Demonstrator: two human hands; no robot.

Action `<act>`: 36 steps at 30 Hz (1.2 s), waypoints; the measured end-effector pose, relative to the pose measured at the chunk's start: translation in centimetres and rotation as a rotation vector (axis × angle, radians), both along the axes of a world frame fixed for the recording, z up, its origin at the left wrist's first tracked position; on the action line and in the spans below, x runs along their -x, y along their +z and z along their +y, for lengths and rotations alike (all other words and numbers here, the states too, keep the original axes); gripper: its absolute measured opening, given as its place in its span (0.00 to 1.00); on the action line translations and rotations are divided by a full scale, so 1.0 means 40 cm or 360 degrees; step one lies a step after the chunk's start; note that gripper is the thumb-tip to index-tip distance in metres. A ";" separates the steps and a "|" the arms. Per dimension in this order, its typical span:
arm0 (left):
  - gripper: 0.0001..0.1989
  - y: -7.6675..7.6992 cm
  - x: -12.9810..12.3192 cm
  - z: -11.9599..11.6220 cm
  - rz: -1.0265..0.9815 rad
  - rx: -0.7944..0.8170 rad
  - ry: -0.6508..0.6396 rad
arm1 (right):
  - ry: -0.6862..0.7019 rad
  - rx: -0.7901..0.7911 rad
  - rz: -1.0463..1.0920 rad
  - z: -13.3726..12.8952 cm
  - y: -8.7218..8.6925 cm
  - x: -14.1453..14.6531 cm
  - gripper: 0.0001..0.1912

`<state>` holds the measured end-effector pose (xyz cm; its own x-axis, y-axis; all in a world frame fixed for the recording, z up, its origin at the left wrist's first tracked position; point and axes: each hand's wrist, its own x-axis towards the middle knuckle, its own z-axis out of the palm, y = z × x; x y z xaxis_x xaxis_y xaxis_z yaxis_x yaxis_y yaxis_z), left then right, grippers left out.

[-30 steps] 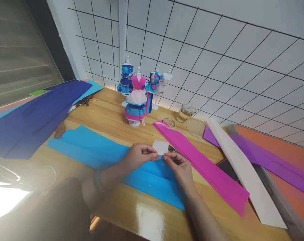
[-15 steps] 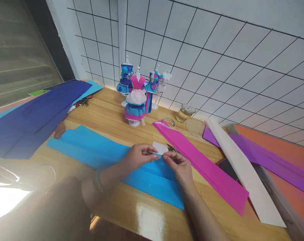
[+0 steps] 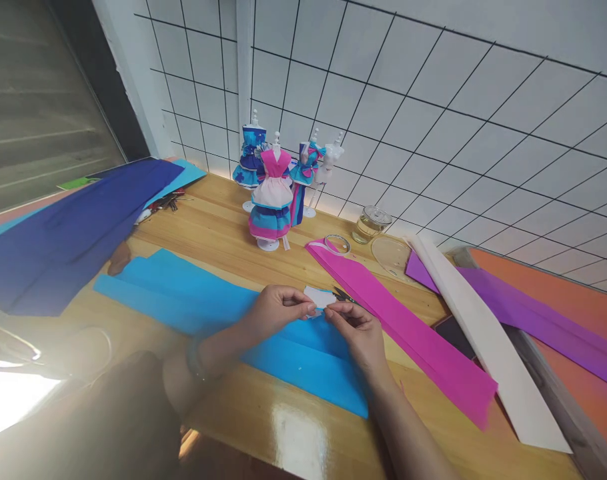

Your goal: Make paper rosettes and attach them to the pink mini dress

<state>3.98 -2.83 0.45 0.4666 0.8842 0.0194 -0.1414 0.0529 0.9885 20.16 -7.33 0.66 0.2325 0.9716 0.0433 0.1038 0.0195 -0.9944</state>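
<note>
1. Left hand (image 3: 278, 305), at the centre of the frame, pinches thumb to forefinger on the near edge of a small white piece (image 3: 319, 295) of paper or thin cloth; right hand (image 3: 359, 328), just right of centre, pinches the same edge close by. If the two grips pull apart unevenly, that edge could, I judge, crease or tear.

2. A narrow blue edging shows along the white piece. Should either pinch loosen, this edging might slip crooked; whether it is glued or only folded, I cannot tell.

3. Dark-bladed scissors (image 3: 342, 294) lie right beside the white piece, partly hidden behind the right hand. A careless sideways move could snag the piece on the blades or nick a finger.

4. Below both hands, a folded blue sheet (image 3: 183, 293) runs from centre left to lower centre. Forearms leaning on it could wrinkle or drag it.

5. Right of centre, a glass cup (image 3: 371, 225) of pale liquid stands near the tape roll (image 3: 337, 245) and the top end of the pink strip (image 3: 408, 327). Tugging that strip carelessly might knock the cup, and a spill could soak the materials.
</note>
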 end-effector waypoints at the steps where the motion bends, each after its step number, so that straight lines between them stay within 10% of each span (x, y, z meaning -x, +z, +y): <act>1: 0.12 0.002 0.000 0.000 -0.0005 0.0015 0.0003 | 0.0005 -0.0003 -0.0003 -0.001 0.001 0.001 0.08; 25: 0.12 -0.003 0.001 0.003 0.0012 0.0065 0.0084 | 0.0022 -0.0164 -0.0315 0.000 -0.005 -0.011 0.08; 36: 0.09 -0.006 0.005 0.004 0.0230 -0.0388 0.0196 | 0.0077 -0.0527 -0.0752 0.000 -0.003 -0.013 0.07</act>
<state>3.76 -2.66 0.22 0.3694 0.9118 0.1793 0.0108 -0.1972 0.9803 20.68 -7.32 0.53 0.0697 0.8977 0.4351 0.5264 0.3374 -0.7804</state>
